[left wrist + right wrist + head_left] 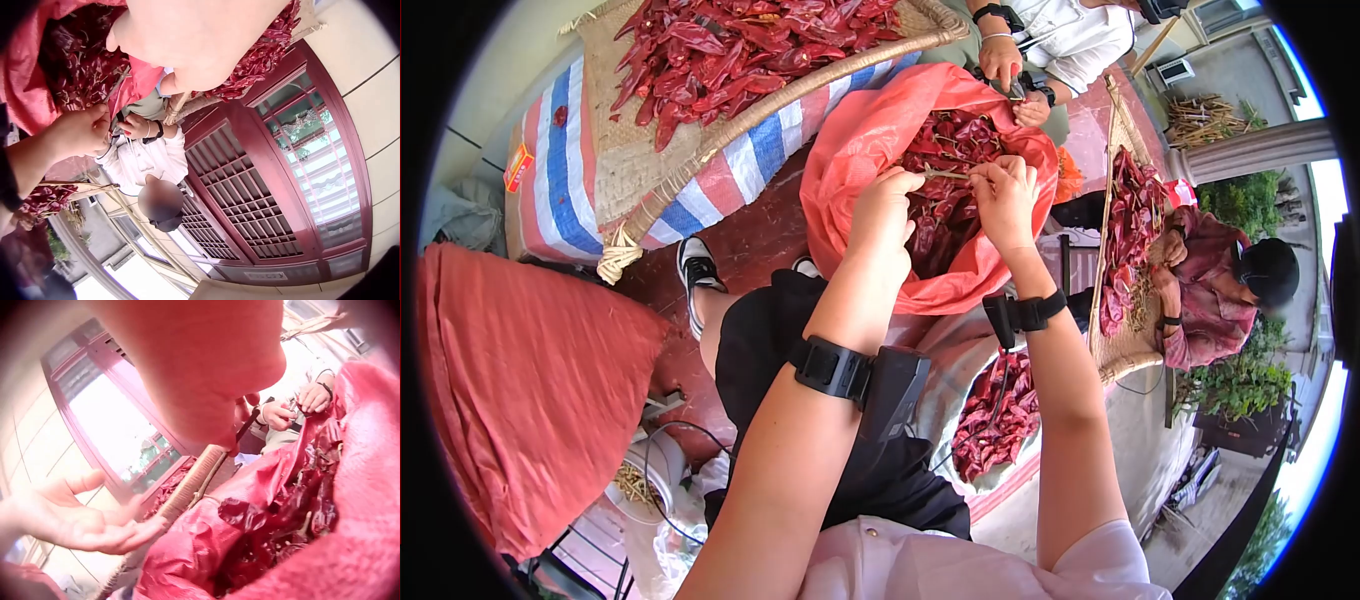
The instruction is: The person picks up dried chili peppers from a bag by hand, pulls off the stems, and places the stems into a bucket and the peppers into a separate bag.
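A thin pale stem (946, 175) spans the gap between the two hands above an open red sack (840, 170) of dried red chillies (945, 225). My right hand (1008, 205) pinches its right end between thumb and fingers; in the right wrist view the stem (249, 420) looks dark beside the right hand (200, 369). At the stem's other end is my left hand (885, 220). In the right wrist view the left hand (81, 515) has its palm up and fingers extended, with nothing seen in it.
Chillies cover a woven tray (600, 90) on a striped bale (560, 190) at upper left. Opposite, a person in white (1090, 45) works at the sack. Another person (1215, 290) sits by a second tray (1125, 350) at right. A chilli bag (1000, 420) stands below.
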Tool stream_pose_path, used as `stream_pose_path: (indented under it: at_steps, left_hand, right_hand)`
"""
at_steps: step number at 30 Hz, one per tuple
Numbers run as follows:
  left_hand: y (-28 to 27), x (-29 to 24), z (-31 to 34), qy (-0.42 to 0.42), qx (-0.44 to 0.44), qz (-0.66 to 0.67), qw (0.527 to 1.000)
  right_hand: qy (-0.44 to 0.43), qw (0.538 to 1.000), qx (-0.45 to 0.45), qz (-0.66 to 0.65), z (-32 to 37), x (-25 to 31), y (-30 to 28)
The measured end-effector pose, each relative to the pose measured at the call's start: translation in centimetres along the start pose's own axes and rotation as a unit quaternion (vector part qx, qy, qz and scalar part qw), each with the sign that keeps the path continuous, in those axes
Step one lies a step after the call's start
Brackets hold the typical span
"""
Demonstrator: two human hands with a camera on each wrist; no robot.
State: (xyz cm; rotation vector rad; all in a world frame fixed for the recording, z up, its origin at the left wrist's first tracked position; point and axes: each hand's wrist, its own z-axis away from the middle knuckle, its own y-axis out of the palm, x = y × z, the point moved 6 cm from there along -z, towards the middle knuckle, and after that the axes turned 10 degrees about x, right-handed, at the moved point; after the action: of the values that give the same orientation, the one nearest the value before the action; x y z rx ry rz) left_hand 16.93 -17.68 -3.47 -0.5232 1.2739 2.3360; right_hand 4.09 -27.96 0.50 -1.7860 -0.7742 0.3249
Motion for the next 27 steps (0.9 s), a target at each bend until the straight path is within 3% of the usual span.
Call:
stream_pose_path:
  at_steps: [1,2,3,4,7,8,10,12,15,17,20,22,24,27]
  left_hand:
    - [-0.3,0.2,-0.1,0.001,0.001,-0.001,1.0]
    - [0.0,0.4,0.1,-0.002,0.013,-0.001,1.0]
    - [0.3,0.5,0.2,-0.005,0.024,-0.001,1.0]
    - [0.4,0.6,0.2,-0.003,0.024,-0.001,1.0]
    - [0.6,1.2,-0.1,-0.02,0.035,-0.02,0.999]
    - [0.5,1.2,-0.2,-0.02,0.033,-0.02,0.999]
    - [1.1,1.3,-0.4,-0.036,0.092,-0.068,0.993]
    - [1.1,1.5,-0.8,-0.024,0.095,-0.072,0.993]
    - [1.2,1.1,-0.8,0.005,0.1,-0.079,0.992]
    - [1.5,0.4,0.0,0.025,0.074,-0.096,0.992]
    - [1.2,0.5,0.1,0.01,0.073,-0.141,0.987]
    - [1.1,0.2,0.2,0.005,0.078,-0.14,0.987]
    - [1.5,-0.1,0.6,0.0,0.083,-0.139,0.987]
    - [1.6,-0.3,0.9,0.009,0.072,-0.159,0.985]
  right_hand:
    - [0.0,1.0,-0.002,0.0,0.0,0.3,0.0]
    - [0.075,0.985,0.074,-0.138,-0.2,-0.4,0.7]
    - [0.147,0.939,0.148,-0.272,-0.1,-0.8,1.8]
    - [0.145,0.94,0.148,-0.272,0.0,-0.5,2.0]
    - [0.197,0.835,0.178,-0.483,1.4,1.0,3.0]
    - [0.197,0.834,0.179,-0.483,1.7,1.6,2.6]
    - [0.218,0.748,0.189,-0.597,2.6,3.4,2.2]
    - [0.228,0.701,0.208,-0.644,3.4,5.1,1.8]
    - [0.198,0.707,0.219,-0.643,3.8,5.6,1.7]
    - [0.202,0.758,0.161,-0.598,3.5,4.0,1.4]
    - [0.201,0.787,0.056,-0.58,3.1,1.7,1.1]
    - [0.193,0.808,0.045,-0.555,2.9,0.2,2.3]
    - [0.134,0.919,-0.016,-0.372,2.2,-1.7,2.6]
    - [0.116,0.974,0.035,-0.191,0.7,-4.8,5.3]
